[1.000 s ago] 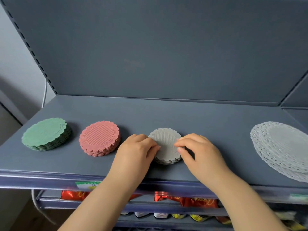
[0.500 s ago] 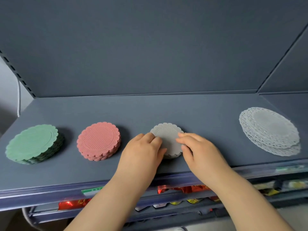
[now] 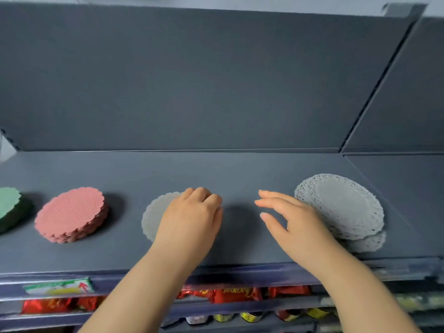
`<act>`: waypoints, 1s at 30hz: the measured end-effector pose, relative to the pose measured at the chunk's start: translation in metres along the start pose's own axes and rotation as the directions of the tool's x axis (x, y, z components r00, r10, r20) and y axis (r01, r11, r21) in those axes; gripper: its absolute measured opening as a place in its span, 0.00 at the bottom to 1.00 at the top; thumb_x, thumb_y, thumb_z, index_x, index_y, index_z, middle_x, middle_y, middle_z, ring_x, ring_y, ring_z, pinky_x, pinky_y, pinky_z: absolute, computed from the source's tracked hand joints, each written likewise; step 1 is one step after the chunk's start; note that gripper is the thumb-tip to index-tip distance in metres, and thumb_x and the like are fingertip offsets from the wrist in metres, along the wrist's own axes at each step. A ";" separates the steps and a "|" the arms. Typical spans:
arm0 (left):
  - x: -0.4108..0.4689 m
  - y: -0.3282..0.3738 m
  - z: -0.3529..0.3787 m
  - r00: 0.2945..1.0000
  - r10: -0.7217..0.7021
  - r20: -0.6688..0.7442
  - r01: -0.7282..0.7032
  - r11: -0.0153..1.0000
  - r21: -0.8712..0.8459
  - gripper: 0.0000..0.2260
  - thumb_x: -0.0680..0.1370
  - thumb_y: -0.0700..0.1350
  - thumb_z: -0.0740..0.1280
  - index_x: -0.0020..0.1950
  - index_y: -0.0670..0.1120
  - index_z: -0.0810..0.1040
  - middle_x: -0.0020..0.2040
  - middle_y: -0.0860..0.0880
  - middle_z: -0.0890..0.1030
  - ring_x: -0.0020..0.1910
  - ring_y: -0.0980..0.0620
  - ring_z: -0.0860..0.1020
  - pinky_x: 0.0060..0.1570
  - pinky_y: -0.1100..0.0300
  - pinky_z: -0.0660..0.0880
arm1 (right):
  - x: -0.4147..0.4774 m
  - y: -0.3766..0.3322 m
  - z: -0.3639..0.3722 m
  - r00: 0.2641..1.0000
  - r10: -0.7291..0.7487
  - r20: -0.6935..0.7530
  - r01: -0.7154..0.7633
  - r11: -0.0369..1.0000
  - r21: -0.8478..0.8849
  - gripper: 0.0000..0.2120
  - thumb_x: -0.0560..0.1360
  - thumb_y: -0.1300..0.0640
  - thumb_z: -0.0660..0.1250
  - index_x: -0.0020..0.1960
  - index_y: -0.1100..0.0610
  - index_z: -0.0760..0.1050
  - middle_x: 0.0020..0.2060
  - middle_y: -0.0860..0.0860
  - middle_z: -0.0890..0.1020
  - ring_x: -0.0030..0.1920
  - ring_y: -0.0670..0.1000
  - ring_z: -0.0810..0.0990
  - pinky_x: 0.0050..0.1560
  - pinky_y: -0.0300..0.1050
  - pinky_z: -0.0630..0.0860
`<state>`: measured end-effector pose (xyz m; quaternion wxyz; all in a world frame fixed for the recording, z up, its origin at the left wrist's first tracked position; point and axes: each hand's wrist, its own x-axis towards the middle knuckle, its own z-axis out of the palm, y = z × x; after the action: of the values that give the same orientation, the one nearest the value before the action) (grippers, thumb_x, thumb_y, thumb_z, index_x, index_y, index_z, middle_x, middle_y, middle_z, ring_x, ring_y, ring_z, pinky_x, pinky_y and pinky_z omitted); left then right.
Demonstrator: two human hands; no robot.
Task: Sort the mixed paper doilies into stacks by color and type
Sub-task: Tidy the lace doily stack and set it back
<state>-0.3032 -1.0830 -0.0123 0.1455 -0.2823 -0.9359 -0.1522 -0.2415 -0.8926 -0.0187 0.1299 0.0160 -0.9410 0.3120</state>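
Four doily stacks stand in a row on the grey shelf (image 3: 240, 174). A green stack (image 3: 8, 207) is cut off at the left edge, and a pink scalloped stack (image 3: 70, 213) stands beside it. My left hand (image 3: 192, 217) rests with curled fingers on the small grey scalloped stack (image 3: 153, 217) and hides its right half. My right hand (image 3: 290, 217) hovers with fingers spread between that stack and the large white lace stack (image 3: 343, 203), whose left edge it overlaps. It holds nothing.
The shelf's dark back wall rises right behind the stacks, and a side panel joint runs at the right. Below the front lip (image 3: 240, 270), which carries a green price label (image 3: 60, 286), lower shelves hold red snack packets (image 3: 235, 294).
My right hand has left the small grey stack and moved right toward the white lace stack, fingers now spread. My left hand stays on the grey stack. The camera has swung right.
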 end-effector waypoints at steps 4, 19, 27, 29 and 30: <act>0.027 0.070 0.028 1.000 0.011 -0.004 -0.011 1.000 -0.029 0.11 0.77 0.46 0.63 0.57 0.46 0.79 0.50 0.48 0.80 0.49 0.44 0.77 0.46 0.52 0.75 | 0.000 0.058 -0.053 1.000 0.008 -0.005 -0.008 1.000 -0.003 0.12 0.73 0.58 0.67 0.55 0.48 0.78 0.57 0.36 0.72 0.59 0.36 0.70 0.58 0.21 0.56; 0.067 0.177 0.102 0.978 -0.112 0.175 0.102 0.993 0.066 0.20 0.80 0.55 0.54 0.72 0.54 0.63 0.71 0.53 0.64 0.68 0.52 0.63 0.64 0.60 0.63 | 0.006 0.196 -0.129 0.899 0.395 0.189 -0.424 0.892 0.157 0.42 0.63 0.53 0.77 0.72 0.50 0.59 0.69 0.48 0.67 0.67 0.49 0.67 0.67 0.48 0.64; 0.070 0.184 0.104 0.963 -0.139 0.231 0.080 0.966 0.246 0.22 0.81 0.54 0.49 0.75 0.53 0.56 0.73 0.49 0.61 0.70 0.49 0.62 0.69 0.58 0.56 | 0.031 0.208 -0.138 0.822 0.405 0.402 -0.535 0.792 0.296 0.37 0.64 0.54 0.77 0.68 0.58 0.64 0.59 0.48 0.74 0.57 0.49 0.75 0.58 0.44 0.70; 0.070 0.186 0.105 0.961 -0.144 0.237 0.081 0.962 0.259 0.21 0.82 0.53 0.49 0.75 0.52 0.55 0.74 0.48 0.59 0.71 0.49 0.60 0.70 0.56 0.53 | 0.035 0.211 -0.141 0.807 0.359 0.469 -0.555 0.733 0.394 0.22 0.67 0.59 0.74 0.59 0.62 0.74 0.50 0.51 0.82 0.49 0.49 0.81 0.49 0.44 0.75; 0.070 0.187 0.105 0.960 -0.147 0.237 0.079 0.959 0.272 0.21 0.82 0.52 0.49 0.76 0.52 0.54 0.74 0.48 0.59 0.72 0.49 0.59 0.71 0.56 0.52 | 0.036 0.212 -0.142 0.804 0.345 0.484 -0.561 0.711 0.425 0.16 0.69 0.59 0.72 0.55 0.62 0.76 0.47 0.53 0.84 0.47 0.50 0.82 0.46 0.45 0.76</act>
<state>-0.2713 -0.8621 -0.0455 0.0509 -0.2237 -0.9733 0.0009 -0.2665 -0.6360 -0.0241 -0.1419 -0.1252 -0.7911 0.5817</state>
